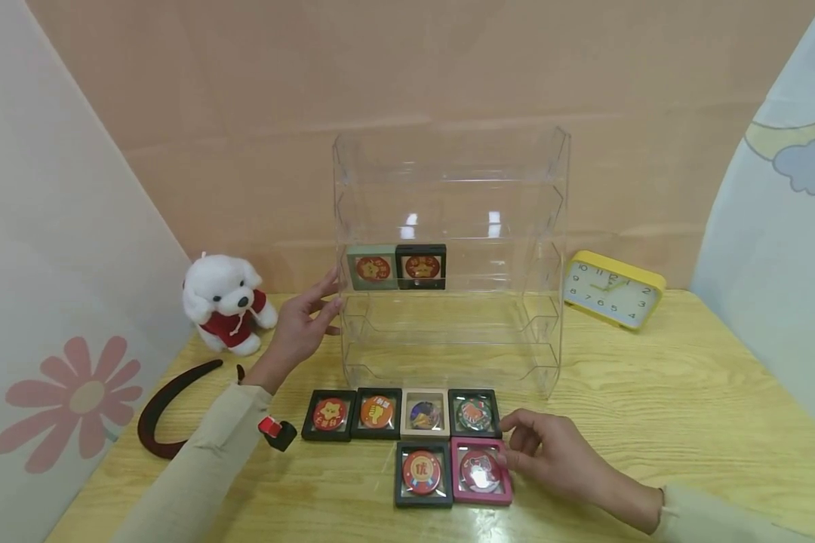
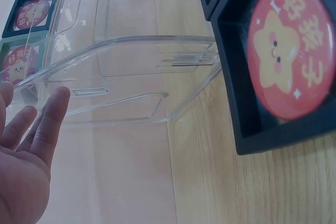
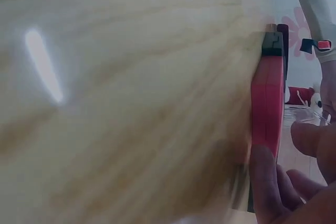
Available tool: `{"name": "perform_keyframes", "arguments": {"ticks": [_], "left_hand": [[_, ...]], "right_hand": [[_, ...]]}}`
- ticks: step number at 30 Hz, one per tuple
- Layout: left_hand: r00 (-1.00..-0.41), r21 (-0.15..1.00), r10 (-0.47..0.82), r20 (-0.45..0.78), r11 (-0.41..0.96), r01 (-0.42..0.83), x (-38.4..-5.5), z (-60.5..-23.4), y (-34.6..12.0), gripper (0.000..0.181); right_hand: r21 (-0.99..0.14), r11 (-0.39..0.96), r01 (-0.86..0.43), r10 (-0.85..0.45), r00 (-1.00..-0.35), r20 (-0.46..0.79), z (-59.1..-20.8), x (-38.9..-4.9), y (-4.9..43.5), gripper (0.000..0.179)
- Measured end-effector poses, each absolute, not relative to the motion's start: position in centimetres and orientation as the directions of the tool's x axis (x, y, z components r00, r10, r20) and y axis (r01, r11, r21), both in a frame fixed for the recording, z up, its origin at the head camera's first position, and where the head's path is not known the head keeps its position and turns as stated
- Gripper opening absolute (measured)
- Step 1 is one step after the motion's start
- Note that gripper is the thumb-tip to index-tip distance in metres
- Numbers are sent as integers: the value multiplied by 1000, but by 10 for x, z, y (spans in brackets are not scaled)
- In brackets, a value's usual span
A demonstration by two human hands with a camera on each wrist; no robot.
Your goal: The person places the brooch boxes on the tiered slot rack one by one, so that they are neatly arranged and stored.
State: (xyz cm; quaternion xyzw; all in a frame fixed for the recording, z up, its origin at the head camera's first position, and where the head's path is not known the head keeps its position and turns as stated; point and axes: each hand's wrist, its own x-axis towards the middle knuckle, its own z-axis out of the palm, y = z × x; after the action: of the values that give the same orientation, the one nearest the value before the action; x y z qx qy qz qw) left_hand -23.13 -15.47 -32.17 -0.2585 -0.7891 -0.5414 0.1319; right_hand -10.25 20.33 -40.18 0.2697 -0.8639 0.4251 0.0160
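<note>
Toward the tabletop's [image 1: 652, 422] near edge lies the pink frame [image 1: 482, 472], its side wall plain only from the right wrist. The right hand [image 1: 553, 456], loosely bent, meets its right edge, ungripping. Beyond, the left hand [image 1: 301, 324] spreads beside the clear rack [image 1: 448, 344].

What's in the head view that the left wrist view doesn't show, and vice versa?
Only the head view: the yellow clock, white toy dog, right hand and pink-framed badge.
Only the left wrist view: a large close-up of a star badge, no extra object.
Both: the left hand, the clear rack and the two framed badges in it.
</note>
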Motion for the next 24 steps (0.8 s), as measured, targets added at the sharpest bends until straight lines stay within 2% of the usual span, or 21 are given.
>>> {"name": "perform_keyframes", "arguments": {"ticks": [7, 24], "left_hand": [[-834, 790, 262, 485, 278, 547, -232, -322, -155, 50], [-844, 793, 259, 470, 295, 533, -231, -322, -154, 51]], "right_hand": [[-756, 490, -435, -434, -873, 221, -409, -100, 203, 36], [-813, 486, -321, -393, -911, 125, -408, -96, 204, 39]]}}
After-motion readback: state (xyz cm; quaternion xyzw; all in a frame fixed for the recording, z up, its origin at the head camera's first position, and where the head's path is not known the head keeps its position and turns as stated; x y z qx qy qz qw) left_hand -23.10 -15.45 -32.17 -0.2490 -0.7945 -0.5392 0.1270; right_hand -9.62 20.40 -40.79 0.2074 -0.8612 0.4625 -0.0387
